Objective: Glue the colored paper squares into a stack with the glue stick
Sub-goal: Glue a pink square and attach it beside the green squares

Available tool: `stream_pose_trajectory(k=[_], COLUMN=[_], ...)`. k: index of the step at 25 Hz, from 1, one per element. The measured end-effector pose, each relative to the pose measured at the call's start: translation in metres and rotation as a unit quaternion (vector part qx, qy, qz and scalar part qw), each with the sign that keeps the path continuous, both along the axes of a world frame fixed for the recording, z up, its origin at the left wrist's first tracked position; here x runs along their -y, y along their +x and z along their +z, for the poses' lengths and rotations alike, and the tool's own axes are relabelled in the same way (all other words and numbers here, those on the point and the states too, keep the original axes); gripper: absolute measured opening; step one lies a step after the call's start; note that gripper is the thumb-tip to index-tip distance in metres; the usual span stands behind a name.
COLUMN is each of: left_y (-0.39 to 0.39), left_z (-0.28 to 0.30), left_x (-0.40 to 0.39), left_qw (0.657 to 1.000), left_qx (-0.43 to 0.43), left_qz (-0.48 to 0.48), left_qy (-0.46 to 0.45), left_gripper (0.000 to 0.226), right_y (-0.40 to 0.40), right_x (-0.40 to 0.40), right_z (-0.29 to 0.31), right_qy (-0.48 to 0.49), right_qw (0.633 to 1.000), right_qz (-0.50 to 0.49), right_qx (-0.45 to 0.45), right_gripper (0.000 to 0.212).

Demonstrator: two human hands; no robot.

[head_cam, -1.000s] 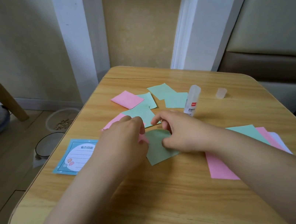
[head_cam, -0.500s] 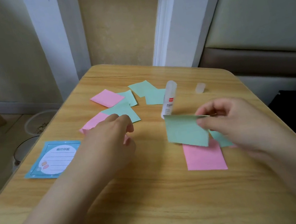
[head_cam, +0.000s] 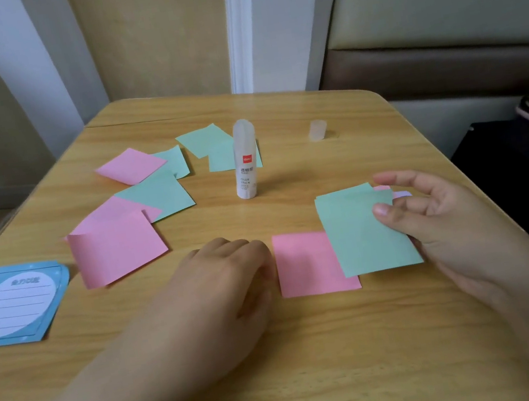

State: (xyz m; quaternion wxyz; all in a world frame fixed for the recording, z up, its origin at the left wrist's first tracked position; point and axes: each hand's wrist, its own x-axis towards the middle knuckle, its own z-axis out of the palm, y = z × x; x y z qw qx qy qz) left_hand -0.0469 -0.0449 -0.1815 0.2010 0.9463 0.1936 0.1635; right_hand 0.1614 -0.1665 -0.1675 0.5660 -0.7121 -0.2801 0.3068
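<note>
Right hand [head_cam: 432, 218] pinches the green square [head_cam: 365, 233] over the stack [head_cam: 311, 262] near the bench's right edge; left hand [head_cam: 230, 275] rests loose, empty. Best square corners before pressing.

right hand [head_cam: 430, 208] | green square [head_cam: 365, 233] lowered onto pink square [head_cam: 307, 262]

Single head-worn view, angled forward and down, close over the table [head_cam: 319, 382]

Wooden table [head_cam: 319, 382], scattered pink and green paper squares [head_cam: 118, 246], upright glue stick [head_cam: 245, 161], cap [head_cam: 317, 130], blue notepad [head_cam: 12, 304]
</note>
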Motion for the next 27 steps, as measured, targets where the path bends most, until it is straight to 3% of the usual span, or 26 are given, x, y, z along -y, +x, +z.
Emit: stream_pose_trajectory(k=[4, 7, 11, 15, 17, 20, 23, 27], left_y=[0.002, -0.002, -0.014, -0.025, -0.03, -0.032, -0.026, -0.015], left_z=[-0.001, -0.003, -0.006, -0.001, 0.0, 0.007, 0.012, 0.011], left_x=[0.004, 0.008, 0.002, 0.001, 0.0, 0.001, 0.006, 0.008], left_qw=[1.0, 0.998, 0.996, 0.996, 0.997, 0.986, 0.929, 0.901], left_qx=[-0.007, -0.042, -0.057, -0.045, -0.023, 0.029, 0.134, 0.132], left_qz=[0.013, 0.026, 0.054, 0.07, 0.074, 0.137, 0.167, 0.149], left_qy=[-0.01, 0.039, 0.043, 0.034, 0.029, -0.086, -0.303, -0.385], left_gripper=[0.008, 0.027, 0.032, 0.033, 0.028, 0.015, 0.034, 0.034], right_y=[-0.006, -0.014, -0.027, -0.033, -0.034, -0.04, -0.05, -0.053], right_x=[-0.006, -0.015, -0.03, -0.038, -0.039, -0.035, -0.033, -0.03], right_z=[0.0, 0.001, 0.001, 0.002, 0.001, 0.0, 0.004, 0.006], right_qy=[-0.011, -0.015, -0.015, -0.029, -0.012, 0.032, 0.073, 0.083], right_qw=[0.999, 0.998, 0.996, 0.995, 0.997, 0.999, 0.997, 0.994], right_qz=[0.031, 0.053, 0.077, 0.082, 0.058, 0.033, 0.027, 0.069], right_qx=[-0.013, -0.028, -0.04, 0.052, 0.049, 0.022, 0.025, 0.02], right_gripper=[0.03, 0.03, 0.033, 0.027, 0.023, 0.021, 0.033, 0.034])
